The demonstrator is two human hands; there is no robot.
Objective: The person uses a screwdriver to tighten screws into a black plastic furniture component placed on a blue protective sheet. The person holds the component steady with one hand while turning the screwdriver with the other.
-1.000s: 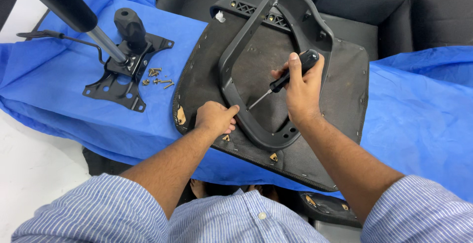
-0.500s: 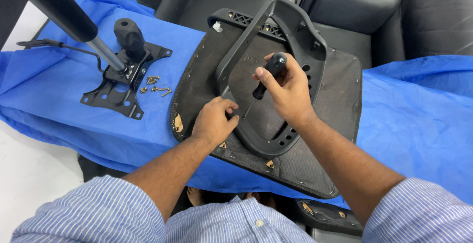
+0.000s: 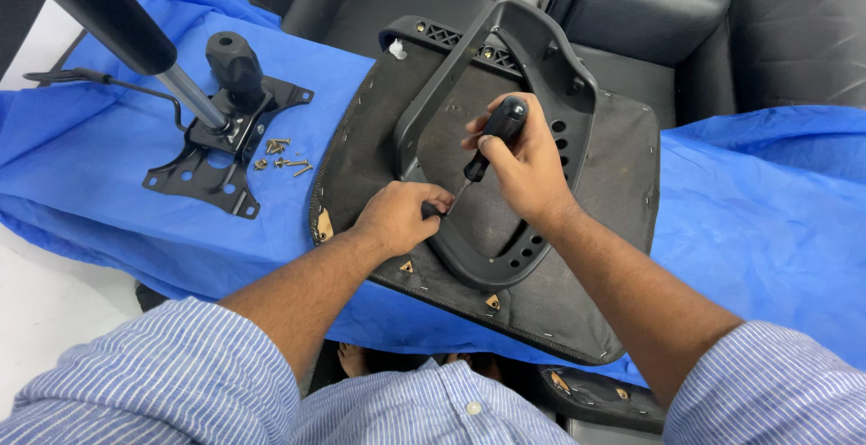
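The seat [image 3: 577,229], a dark upholstered chair base, lies upside down on the blue cloth [image 3: 767,220], so its underside and fixings face up within reach. A black plastic frame [image 3: 424,120] sits on the seat's underside, looping from the seat's far edge to its near edge.

The right hand [image 3: 528,161] is closed around the black handle of a screwdriver [image 3: 492,138], held steeply with the shaft slanting down toward the frame's near-left part. That upright angle puts the tip in line with a fixing there, though the tip itself is hidden by the left fingers.

The left hand [image 3: 397,215] rests on the seat at the frame's near-left bend, fingers pinched together at the screwdriver's tip. It appears to be steadying the tip or a small fastener; what it pinches cannot be made out.

Left of the seat, on the same cloth, lies a black metal plate [image 3: 203,174] with a knob and a gas cylinder [image 3: 126,35] rising from it. Loose screws [image 3: 284,156] lie between the plate and the seat, gathered close so they stay at hand. Beyond the seat's far edge stand black cushioned chair parts [image 3: 649,3].
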